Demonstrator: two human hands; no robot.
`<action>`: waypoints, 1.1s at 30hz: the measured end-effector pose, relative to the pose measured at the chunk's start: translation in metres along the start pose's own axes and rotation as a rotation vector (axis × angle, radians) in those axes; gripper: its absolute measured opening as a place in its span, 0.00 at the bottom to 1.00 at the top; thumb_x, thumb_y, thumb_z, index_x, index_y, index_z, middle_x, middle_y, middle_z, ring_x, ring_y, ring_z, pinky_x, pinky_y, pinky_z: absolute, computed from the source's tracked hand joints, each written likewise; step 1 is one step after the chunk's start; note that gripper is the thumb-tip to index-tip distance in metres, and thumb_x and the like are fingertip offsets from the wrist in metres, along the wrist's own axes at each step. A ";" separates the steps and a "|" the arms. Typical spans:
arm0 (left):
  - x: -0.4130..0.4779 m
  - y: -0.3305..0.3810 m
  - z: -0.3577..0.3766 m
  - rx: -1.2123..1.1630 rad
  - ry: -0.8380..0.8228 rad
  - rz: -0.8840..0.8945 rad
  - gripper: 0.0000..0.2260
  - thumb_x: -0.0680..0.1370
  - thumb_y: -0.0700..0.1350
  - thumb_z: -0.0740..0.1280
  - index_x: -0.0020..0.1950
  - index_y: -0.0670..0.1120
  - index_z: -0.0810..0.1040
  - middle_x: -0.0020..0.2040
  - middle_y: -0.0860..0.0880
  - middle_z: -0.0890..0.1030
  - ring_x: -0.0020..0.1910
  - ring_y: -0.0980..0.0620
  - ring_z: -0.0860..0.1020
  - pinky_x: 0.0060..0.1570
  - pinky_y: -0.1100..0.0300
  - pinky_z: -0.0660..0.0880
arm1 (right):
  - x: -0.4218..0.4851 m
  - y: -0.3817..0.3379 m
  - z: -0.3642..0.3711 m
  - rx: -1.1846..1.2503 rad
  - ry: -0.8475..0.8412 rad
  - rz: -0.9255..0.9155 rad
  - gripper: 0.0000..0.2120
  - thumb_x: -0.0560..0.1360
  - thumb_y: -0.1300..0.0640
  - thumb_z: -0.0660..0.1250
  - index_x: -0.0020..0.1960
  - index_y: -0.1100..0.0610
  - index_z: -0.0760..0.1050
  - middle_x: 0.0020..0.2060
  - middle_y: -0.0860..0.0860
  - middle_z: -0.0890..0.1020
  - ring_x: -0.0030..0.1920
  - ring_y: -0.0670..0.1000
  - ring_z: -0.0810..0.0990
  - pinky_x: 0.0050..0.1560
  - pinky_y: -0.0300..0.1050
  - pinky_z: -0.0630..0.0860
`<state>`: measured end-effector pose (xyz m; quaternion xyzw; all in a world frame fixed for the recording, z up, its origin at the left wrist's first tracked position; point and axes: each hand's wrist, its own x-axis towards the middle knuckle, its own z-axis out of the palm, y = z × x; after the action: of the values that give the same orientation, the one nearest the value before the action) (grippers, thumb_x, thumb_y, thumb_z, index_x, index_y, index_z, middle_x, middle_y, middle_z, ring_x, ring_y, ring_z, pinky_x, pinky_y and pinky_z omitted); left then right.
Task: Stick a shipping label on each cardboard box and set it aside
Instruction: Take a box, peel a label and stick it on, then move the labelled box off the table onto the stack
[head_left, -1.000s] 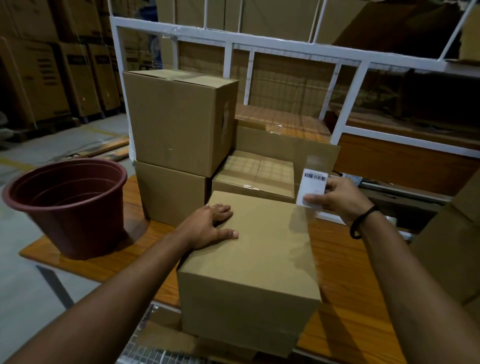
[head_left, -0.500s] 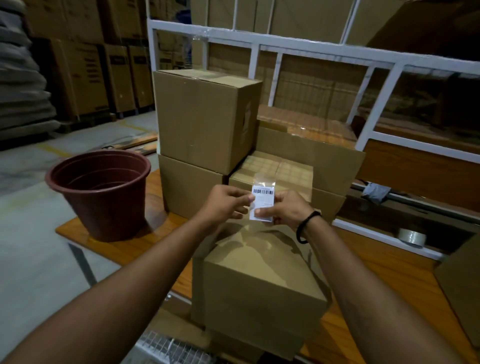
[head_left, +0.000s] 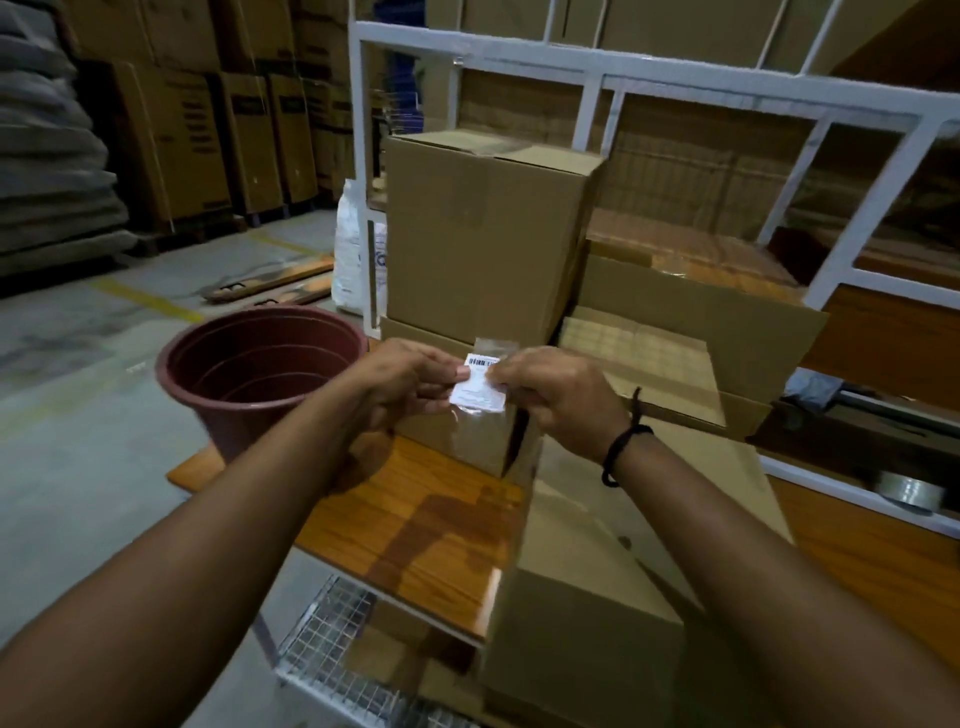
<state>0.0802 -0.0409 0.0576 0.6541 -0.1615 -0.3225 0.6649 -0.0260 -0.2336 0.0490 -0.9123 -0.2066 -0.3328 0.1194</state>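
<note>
A small white shipping label (head_left: 478, 391) with a barcode and a clear film edge is held in the air between both hands. My left hand (head_left: 400, 382) pinches its left edge and my right hand (head_left: 558, 397) pinches its right edge. Under my right forearm a closed cardboard box (head_left: 587, 582) sits on the wooden table (head_left: 415, 525). Behind the hands a tall closed cardboard box (head_left: 483, 234) stands on a lower one, which the hands partly hide.
A brown plastic pot (head_left: 254, 364) stands at the table's left corner. An open-flap carton (head_left: 691, 338) lies behind my right hand. A white metal frame (head_left: 613, 78) backs the table, with a tape roll (head_left: 909, 491) at the right. Wire mesh (head_left: 332, 649) sits below the front edge.
My left hand left the box top and joined my right hand on the label. Both hands now hold it in front of the stacked boxes. The view swung left.
</note>
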 end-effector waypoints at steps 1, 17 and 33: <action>-0.001 0.001 -0.017 -0.013 -0.005 0.001 0.07 0.73 0.35 0.70 0.50 0.38 0.81 0.41 0.43 0.84 0.39 0.51 0.82 0.36 0.61 0.81 | 0.018 -0.004 0.013 -0.015 0.030 -0.045 0.08 0.71 0.62 0.72 0.50 0.58 0.84 0.49 0.52 0.85 0.51 0.52 0.83 0.53 0.47 0.77; -0.009 -0.058 -0.253 0.981 0.164 0.240 0.07 0.69 0.54 0.77 0.43 0.54 0.87 0.41 0.59 0.85 0.42 0.63 0.81 0.48 0.52 0.78 | 0.218 -0.033 0.234 0.441 -0.455 0.989 0.08 0.71 0.63 0.73 0.49 0.64 0.79 0.37 0.55 0.81 0.33 0.50 0.80 0.34 0.45 0.81; 0.016 -0.032 -0.176 1.203 -0.004 0.449 0.17 0.74 0.60 0.70 0.58 0.53 0.83 0.53 0.55 0.84 0.50 0.59 0.79 0.49 0.57 0.76 | 0.153 -0.020 0.124 0.665 -0.233 1.199 0.10 0.75 0.64 0.69 0.56 0.63 0.77 0.48 0.57 0.84 0.49 0.53 0.84 0.47 0.45 0.82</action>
<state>0.1971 0.0852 0.0068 0.8626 -0.4483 -0.0295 0.2327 0.1397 -0.1261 0.0578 -0.8137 0.2306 -0.0285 0.5328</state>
